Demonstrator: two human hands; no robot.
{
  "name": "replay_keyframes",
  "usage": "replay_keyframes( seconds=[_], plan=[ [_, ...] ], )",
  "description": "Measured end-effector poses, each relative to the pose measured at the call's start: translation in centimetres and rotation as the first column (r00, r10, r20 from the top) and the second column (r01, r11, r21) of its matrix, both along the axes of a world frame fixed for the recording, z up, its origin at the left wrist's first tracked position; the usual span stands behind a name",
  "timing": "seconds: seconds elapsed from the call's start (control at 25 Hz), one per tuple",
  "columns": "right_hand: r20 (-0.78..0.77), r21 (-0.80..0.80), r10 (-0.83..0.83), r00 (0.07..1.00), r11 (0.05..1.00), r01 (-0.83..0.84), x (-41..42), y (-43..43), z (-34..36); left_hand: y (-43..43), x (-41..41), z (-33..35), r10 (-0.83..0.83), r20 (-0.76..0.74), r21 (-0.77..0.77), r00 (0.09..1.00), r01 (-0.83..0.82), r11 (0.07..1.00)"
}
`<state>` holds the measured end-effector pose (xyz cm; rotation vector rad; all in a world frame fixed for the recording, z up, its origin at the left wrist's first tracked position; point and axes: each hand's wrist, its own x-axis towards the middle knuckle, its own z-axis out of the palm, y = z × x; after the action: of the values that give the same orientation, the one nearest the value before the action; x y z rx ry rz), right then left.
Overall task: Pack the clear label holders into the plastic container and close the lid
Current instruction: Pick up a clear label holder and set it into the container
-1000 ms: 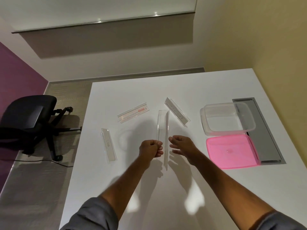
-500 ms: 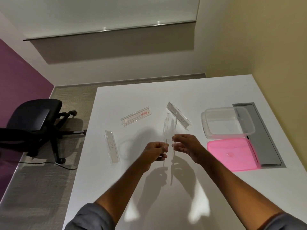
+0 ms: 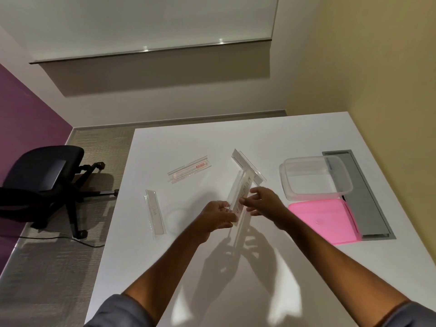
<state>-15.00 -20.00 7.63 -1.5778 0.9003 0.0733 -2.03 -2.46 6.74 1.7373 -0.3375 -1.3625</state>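
- Both my hands are up over the middle of the white table (image 3: 271,138), working one clear label holder (image 3: 240,197) between them.
- Left hand (image 3: 218,217): fingers curled, pinching the holder's near end from the left side.
- Right hand (image 3: 264,201): thumb and fingertips closed lightly on the holder's right edge, the other fingers loosely fanned above it.
- The held holder runs away from me, tilted slightly right, lifted off the tabletop; its shadow falls on the table below my wrists. Dark lettering shows along its face, but I can't read it at this angle.
- Second holder (image 3: 247,167) lies flat just beyond the held one, angled diagonally; their far ends seem to overlap in view, though I can't tell whether they touch.
- Third holder (image 3: 190,172), with a small red tag near its right end, lies flat further left, well apart from my hands.
- Fourth holder (image 3: 155,213) lies near the table's left edge, lengthwise toward me, faint writing on it.
- Plastic container (image 3: 316,177), clear and open, sits at the right, with no holders inside that I can see.
- Pink lid (image 3: 324,221) lies flat on the table just in front of the container, touching or nearly touching it.
- A grey cable hatch (image 3: 358,194) is set into the table right of both.
- Black office chair (image 3: 42,182) stands on the floor to the left.
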Motion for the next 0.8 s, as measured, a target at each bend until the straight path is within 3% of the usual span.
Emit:
replay_keyframes(
  seconds=[0.08,0.2,0.32,0.4,0.64,0.72,0.8],
  plan=[
    [-0.060,-0.229,0.106,0.993,0.966,-0.117,-0.2,-2.1,0.6,0.8,0.4,0.5,-0.040,-0.107,-0.042,0.993,0.035,0.998],
    [-0.181,-0.495,0.351,0.919,0.775,-0.394,-0.4,-5.4,1.4,1.4,0.4,1.2,-0.117,-0.155,-0.060,0.981,0.109,0.992],
    [-0.282,-0.579,0.557,0.781,0.550,-0.602,-0.7,-7.5,2.7,1.6,0.3,1.6,-0.185,-0.214,-0.091,0.959,0.169,0.981],
    [-0.323,-0.574,0.630,0.706,0.463,-0.675,-0.9,-8.0,3.7,1.7,0.4,2.0,-0.245,-0.253,-0.121,0.936,0.221,0.968],
    [-0.405,-0.528,0.605,0.685,0.457,-0.716,-1.9,-8.7,5.1,0.7,1.1,2.8,-0.336,-0.167,-0.065,0.927,0.329,0.942],
    [-0.400,-0.519,0.589,0.702,0.486,-0.703,-2.5,-9.3,5.1,-0.1,1.0,3.0,-0.385,0.023,-0.047,0.923,0.385,0.922],
    [-0.402,-0.493,0.572,0.715,0.523,-0.695,-3.4,-10.0,5.0,-1.0,0.7,3.1,-0.447,0.298,0.039,0.844,0.457,0.889]
  ],
)
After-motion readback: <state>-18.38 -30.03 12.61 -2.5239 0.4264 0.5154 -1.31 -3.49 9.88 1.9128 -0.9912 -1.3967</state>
